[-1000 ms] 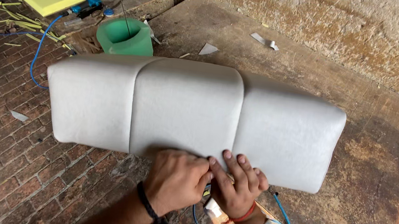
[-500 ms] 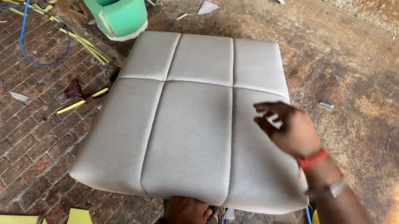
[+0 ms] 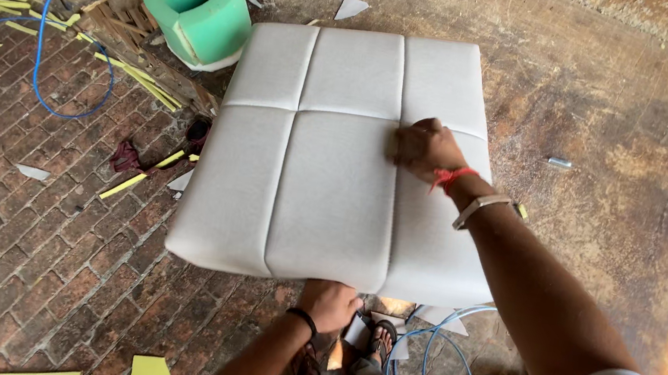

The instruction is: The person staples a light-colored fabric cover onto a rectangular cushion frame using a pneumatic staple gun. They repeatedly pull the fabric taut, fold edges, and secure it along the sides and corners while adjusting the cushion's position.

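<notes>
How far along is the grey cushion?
Done, by the look of it: the grey cushion is fully covered, its seams dividing it into six even panels. In hand: the right hand presses on the top where the seams cross, and the left hand holds the near edge. Left: cannot tell; the underside is hidden. Yellow foam offcuts and a blue hose lie about the brick floor.
</notes>
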Tool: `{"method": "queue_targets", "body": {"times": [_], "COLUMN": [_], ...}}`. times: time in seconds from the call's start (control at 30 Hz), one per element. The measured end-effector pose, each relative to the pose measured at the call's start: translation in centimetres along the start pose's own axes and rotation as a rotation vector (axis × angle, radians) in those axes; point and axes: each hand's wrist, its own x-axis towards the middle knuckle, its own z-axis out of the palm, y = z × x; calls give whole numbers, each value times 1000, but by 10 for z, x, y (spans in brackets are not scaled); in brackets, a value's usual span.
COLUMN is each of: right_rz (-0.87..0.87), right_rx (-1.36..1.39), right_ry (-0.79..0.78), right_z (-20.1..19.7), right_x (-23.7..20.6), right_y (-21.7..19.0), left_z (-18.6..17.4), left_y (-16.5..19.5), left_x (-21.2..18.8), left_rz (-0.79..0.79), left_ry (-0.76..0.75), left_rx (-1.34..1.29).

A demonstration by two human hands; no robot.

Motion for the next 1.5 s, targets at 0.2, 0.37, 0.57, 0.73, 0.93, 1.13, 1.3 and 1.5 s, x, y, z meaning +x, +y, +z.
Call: {"method": "queue_targets", "body": {"times": [0.2, 0.37, 0.57, 0.73, 0.93, 1.13, 1.3, 1.5], "right_rz": [-24, -34, 14, 27, 29, -11, -181, 457], "right_rx": [-39, -357, -330, -337, -320, -224, 56, 232], "right_ry": [-268, -431, -366, -381, -390, -293, 9, 249], "right_z": [-4, 9, 13, 16, 12, 19, 25, 21], "right_x": [-61, -125, -123, -126, -125, -123, -120, -28], "right_y": [-74, -134, -125, -127, -126, -112, -77, -57], "left_z": [14, 50, 76, 100, 107, 102, 74, 25], "left_y": [-48, -49, -42, -17, -11, -26, -18, -11], "left_x": [12, 5, 6, 17, 16, 4, 17, 21], "left_rz": [-153, -271, -402, -379, -409, -513, -413, -284], "left_ry": [-99, -74, -24, -63, -52, 39, -48, -226], "left_rx": [26, -40, -138, -182, -197, -312, -380, -480]}}
